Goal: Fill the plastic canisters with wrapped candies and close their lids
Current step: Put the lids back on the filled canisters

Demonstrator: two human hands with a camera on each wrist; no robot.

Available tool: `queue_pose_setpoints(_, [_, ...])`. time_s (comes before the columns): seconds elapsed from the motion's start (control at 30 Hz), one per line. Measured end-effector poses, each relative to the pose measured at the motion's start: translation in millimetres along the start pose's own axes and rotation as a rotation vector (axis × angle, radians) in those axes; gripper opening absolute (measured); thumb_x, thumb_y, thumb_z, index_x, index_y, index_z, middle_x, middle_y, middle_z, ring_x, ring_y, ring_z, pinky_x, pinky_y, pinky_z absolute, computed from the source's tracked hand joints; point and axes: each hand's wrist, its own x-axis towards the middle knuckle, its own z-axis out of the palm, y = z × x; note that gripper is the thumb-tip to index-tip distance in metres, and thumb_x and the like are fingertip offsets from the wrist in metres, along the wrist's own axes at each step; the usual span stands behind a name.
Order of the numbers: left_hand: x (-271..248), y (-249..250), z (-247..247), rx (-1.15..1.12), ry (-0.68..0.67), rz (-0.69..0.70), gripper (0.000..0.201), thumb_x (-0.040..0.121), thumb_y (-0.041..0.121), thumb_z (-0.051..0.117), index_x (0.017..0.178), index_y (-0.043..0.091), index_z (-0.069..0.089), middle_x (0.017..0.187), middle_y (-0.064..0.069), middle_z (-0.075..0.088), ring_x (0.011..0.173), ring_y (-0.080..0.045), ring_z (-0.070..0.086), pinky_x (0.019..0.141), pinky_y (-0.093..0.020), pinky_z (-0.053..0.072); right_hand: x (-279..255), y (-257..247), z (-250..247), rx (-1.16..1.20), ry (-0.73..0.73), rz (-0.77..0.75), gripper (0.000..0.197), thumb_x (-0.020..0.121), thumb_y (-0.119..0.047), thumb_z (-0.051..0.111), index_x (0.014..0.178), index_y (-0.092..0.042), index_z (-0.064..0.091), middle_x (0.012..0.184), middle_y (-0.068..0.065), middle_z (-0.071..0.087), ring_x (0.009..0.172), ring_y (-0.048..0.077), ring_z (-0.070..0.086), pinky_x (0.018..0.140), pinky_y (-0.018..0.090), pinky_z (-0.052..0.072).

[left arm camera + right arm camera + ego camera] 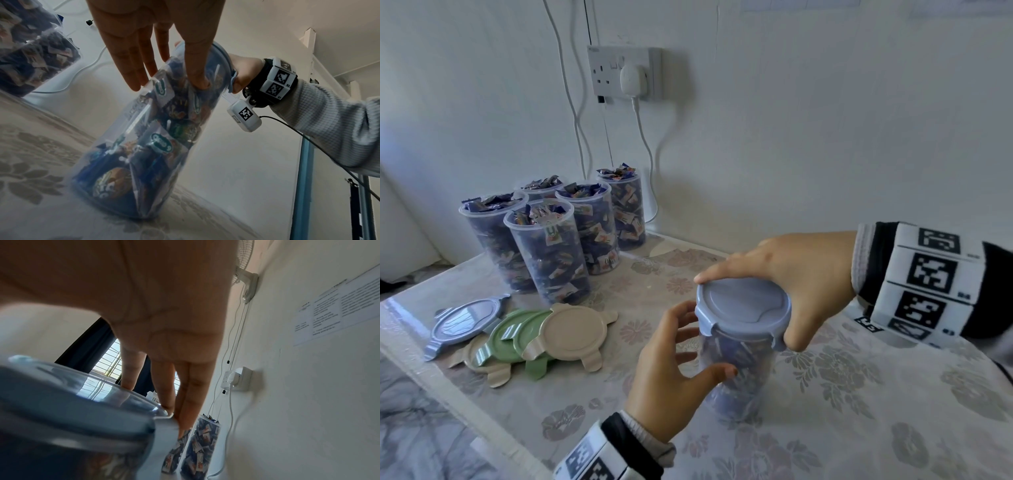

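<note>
Two hands close a blue lid (742, 305) on an upright candy-filled canister (736, 373) at the table's (893, 394) near centre.
The right hand (801, 274) spans the lid from above, fingers curled over its rim; the left hand (671, 373) grasps the canister's side. Five filled, lidless canisters (551, 246) stand far left, spare lids (524, 339) beside them.
</note>
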Motion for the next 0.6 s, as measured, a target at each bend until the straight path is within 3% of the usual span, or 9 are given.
queue_pose_setpoints(0.07, [0.3, 0.3, -0.2, 0.001, 0.002, -0.001, 0.072, 0.058, 0.019, 0.088, 0.113, 0.039, 0.046, 0.111, 0.029, 0.057, 0.103, 0.003, 0.057, 0.078, -0.018, 0.052, 3.5, 0.9, 5.1, -0.002, 0.014, -0.013, 0.08, 0.068, -0.049, 0.074, 0.134, -0.058, 0.03, 0.125, -0.024, 0.052, 0.109, 0.005, 0.056, 0.083, 0.016, 0.044])
queue_pose_setpoints(0.17, [0.4, 1.0, 0.3, -0.006, 0.008, 0.001, 0.071, 0.058, 0.017, 0.087, 0.111, 0.04, 0.047, 0.11, 0.029, 0.057, 0.101, 0.003, 0.058, 0.078, -0.018, 0.052, 5.4, 5.3, 13.9, 0.038, -0.052, -0.004, 0.103, 0.059, -0.039, 0.078, 0.136, -0.061, 0.013, 0.127, -0.019, 0.047, 0.096, 0.01, 0.053, 0.08, 0.03, 0.052])
queue_pose_setpoints(0.27, [1.1, 1.2, 0.9, -0.014, 0.005, -0.001, 0.071, 0.059, 0.017, 0.087, 0.112, 0.041, 0.046, 0.111, 0.029, 0.057, 0.102, 0.004, 0.057, 0.079, -0.02, 0.052, 3.3, 10.5, 17.5, 0.053, -0.007, -0.005, 0.105, 0.058, -0.038, 0.076, 0.137, -0.061, 0.01, 0.126, -0.02, 0.046, 0.091, 0.007, 0.05, 0.076, 0.029, 0.051])
queue_pose_setpoints(0.37, [2.3, 1.7, -1.0, -0.004, -0.027, 0.004, 0.071, 0.061, 0.02, 0.085, 0.114, 0.042, 0.044, 0.112, 0.033, 0.054, 0.103, 0.006, 0.056, 0.08, -0.019, 0.052, 0.9, 15.5, 26.6, 0.14, 0.06, -0.004, 0.099, 0.057, -0.038, 0.072, 0.137, -0.058, 0.017, 0.127, -0.025, 0.044, 0.098, 0.001, 0.047, 0.083, 0.028, 0.048])
queue_pose_setpoints(0.43, [2.8, 2.1, -2.6, 0.01, -0.054, 0.012, 0.075, 0.061, 0.023, 0.085, 0.117, 0.044, 0.04, 0.112, 0.033, 0.053, 0.104, 0.007, 0.054, 0.081, -0.016, 0.05, -3.3, 19.9, 36.3, 0.286, 0.158, -0.019, 0.097, 0.056, -0.036, 0.07, 0.137, -0.057, 0.02, 0.132, -0.025, 0.041, 0.111, 0.0, 0.046, 0.092, 0.029, 0.046])
queue_pose_setpoints(0.53, [1.9, 3.2, -2.2, 0.003, -0.08, 0.028, 0.089, 0.06, 0.024, 0.086, 0.123, 0.054, 0.03, 0.118, 0.038, 0.046, 0.109, 0.009, 0.05, 0.083, -0.014, 0.049, -13.9, 26.0, 61.2, 0.556, 0.325, -0.072, 0.097, 0.064, -0.028, 0.075, 0.138, -0.056, 0.019, 0.14, -0.024, 0.037, 0.128, -0.002, 0.039, 0.105, 0.021, 0.037])
queue_pose_setpoints(0.6, [1.1, 4.0, -0.4, -0.028, -0.088, 0.054, 0.1, 0.061, 0.022, 0.086, 0.125, 0.062, 0.022, 0.123, 0.04, 0.041, 0.114, 0.009, 0.047, 0.085, -0.013, 0.048, -21.8, 29.9, 83.6, 0.767, 0.389, -0.056, 0.098, 0.067, -0.038, 0.079, 0.139, -0.057, 0.015, 0.142, -0.026, 0.035, 0.129, -0.004, 0.04, 0.109, 0.025, 0.035])
